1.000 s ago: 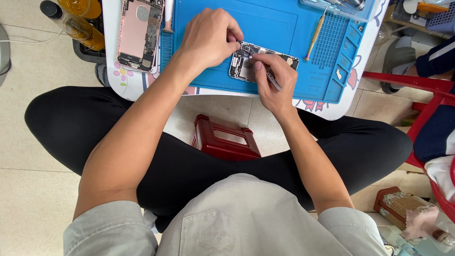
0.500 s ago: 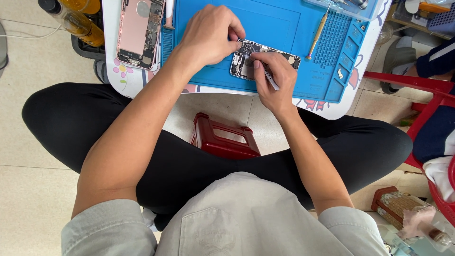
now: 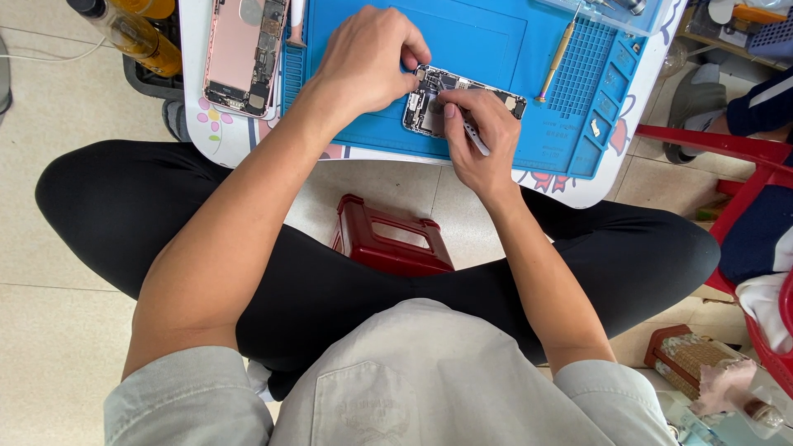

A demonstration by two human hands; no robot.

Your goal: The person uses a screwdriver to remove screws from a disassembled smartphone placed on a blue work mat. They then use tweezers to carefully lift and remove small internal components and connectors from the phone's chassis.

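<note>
Here my left hand (image 3: 368,62) rests on the near-left end of the opened phone body (image 3: 458,103), fingers curled together against its edge to steady it. My right hand (image 3: 479,136) is clamped on a thin white tool (image 3: 475,139), its tip pressed down into the phone's insides; my own fingers hide the exact spot. The phone lies on the blue repair mat (image 3: 496,41), near the mat's front edge, on the small white bench (image 3: 578,192). Left of the phone, just off the mat, sits a pink phone back shell (image 3: 244,49). Right of the phone a yellow-handled screwdriver (image 3: 555,59) lies on the mat. Below the bench edge, between my knees, stands a dark red stool (image 3: 388,239).
</note>
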